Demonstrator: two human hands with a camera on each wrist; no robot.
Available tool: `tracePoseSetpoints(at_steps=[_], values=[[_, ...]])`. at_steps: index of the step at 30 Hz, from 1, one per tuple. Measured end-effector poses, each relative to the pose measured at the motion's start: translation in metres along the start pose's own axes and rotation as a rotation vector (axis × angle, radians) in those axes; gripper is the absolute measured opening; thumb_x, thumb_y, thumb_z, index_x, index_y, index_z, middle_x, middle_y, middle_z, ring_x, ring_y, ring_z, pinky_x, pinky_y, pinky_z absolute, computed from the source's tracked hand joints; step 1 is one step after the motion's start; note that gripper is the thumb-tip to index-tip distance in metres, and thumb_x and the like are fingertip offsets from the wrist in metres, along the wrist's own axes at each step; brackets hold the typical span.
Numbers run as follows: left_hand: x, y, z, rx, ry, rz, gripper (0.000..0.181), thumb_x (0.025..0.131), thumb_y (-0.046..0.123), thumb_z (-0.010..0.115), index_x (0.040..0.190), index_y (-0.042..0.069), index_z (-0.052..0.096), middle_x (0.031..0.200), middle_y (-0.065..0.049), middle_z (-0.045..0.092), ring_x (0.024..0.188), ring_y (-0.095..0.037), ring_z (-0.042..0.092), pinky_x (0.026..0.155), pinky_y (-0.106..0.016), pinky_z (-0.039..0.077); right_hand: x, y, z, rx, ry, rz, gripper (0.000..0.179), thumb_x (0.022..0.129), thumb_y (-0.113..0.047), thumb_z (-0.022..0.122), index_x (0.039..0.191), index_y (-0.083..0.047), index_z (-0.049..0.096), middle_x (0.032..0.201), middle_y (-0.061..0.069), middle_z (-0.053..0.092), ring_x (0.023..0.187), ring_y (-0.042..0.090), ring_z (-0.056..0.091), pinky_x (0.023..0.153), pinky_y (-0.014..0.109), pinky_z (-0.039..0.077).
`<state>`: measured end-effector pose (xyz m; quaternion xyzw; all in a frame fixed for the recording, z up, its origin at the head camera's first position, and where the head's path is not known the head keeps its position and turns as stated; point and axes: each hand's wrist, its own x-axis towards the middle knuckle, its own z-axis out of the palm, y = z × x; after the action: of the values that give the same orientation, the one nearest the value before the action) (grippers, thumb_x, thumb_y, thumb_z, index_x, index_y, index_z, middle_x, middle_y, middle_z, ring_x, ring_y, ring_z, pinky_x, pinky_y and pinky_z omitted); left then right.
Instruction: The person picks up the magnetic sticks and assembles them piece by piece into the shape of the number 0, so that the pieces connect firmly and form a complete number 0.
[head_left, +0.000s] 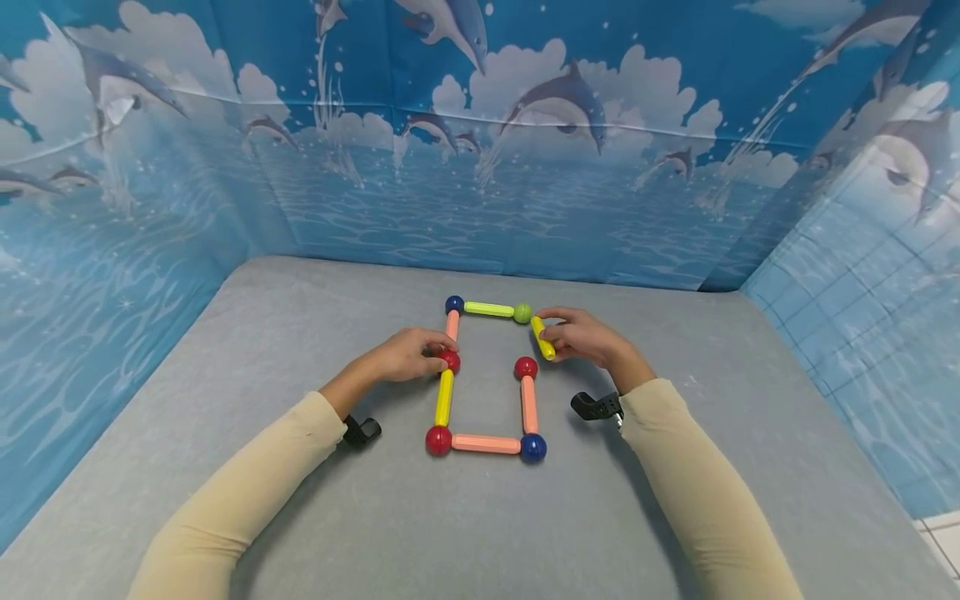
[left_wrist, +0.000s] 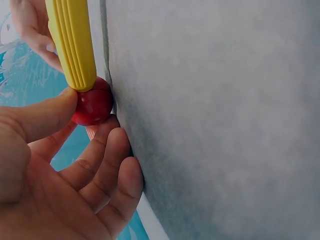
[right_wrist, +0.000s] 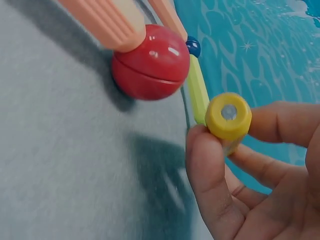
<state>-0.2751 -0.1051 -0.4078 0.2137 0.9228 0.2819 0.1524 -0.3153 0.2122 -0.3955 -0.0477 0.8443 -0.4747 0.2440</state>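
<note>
My right hand (head_left: 585,337) pinches a yellow rod (head_left: 543,338) between thumb and fingers; its metal-tipped end (right_wrist: 229,112) faces the right wrist camera. The rod lies between the green ball (head_left: 522,313) and the red ball (head_left: 526,367) on the right side of a frame of rods and balls. My left hand (head_left: 408,354) pinches the red ball (left_wrist: 95,102) midway along the left side, where a yellow rod (head_left: 444,398) and a salmon rod (head_left: 452,324) meet. The left fingertips rest by the table surface.
The frame's near side has a red ball (head_left: 438,440), a salmon rod (head_left: 486,444) and a blue ball (head_left: 533,448). At the far side a lime rod (head_left: 489,309) joins a blue ball (head_left: 454,305) to the green one. A dolphin-print curtain (head_left: 480,217) borders the grey table (head_left: 480,533).
</note>
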Motion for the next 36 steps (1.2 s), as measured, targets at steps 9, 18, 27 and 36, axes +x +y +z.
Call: tracePoseSetpoints(at_steps=[9,18,27,36], values=[[0.001,0.001,-0.001,-0.005,0.002,-0.002,0.036,0.098,0.023,0.062,0.134,0.021,0.062,0.129,-0.011,0.065,0.113,-0.025,0.059,0.092,-0.038,0.052,0.011,-0.012,0.008,-0.002,0.022,0.063,0.055,0.101,-0.02,0.053,0.152,-0.011,0.036,0.115,0.012,0.049,0.078,0.014,0.052,0.074,0.026,0.055],[0.002,0.001,-0.001,-0.012,0.0,-0.002,0.035,0.098,0.023,0.063,0.133,0.021,0.063,0.128,-0.012,0.065,0.113,-0.025,0.059,0.091,-0.038,0.052,0.016,-0.017,0.015,0.07,0.029,0.1,0.057,0.101,-0.017,0.053,0.153,-0.009,0.03,0.118,0.012,0.05,0.081,0.014,0.056,0.075,0.025,0.055],[0.001,0.0,0.0,-0.026,0.004,-0.005,0.035,0.098,0.022,0.062,0.133,0.02,0.063,0.129,-0.012,0.065,0.114,-0.025,0.059,0.093,-0.039,0.052,0.023,-0.015,0.017,0.089,0.052,0.127,0.056,0.1,-0.017,0.055,0.15,-0.007,0.032,0.119,0.011,0.051,0.083,0.014,0.055,0.072,0.023,0.054],[0.001,0.002,0.002,-0.037,0.013,-0.016,0.035,0.098,0.022,0.062,0.133,0.021,0.063,0.131,-0.011,0.065,0.117,-0.026,0.059,0.096,-0.04,0.051,0.026,-0.011,0.015,0.093,0.053,0.1,0.056,0.101,-0.018,0.055,0.151,-0.006,0.031,0.119,0.012,0.05,0.083,0.014,0.055,0.072,0.022,0.054]])
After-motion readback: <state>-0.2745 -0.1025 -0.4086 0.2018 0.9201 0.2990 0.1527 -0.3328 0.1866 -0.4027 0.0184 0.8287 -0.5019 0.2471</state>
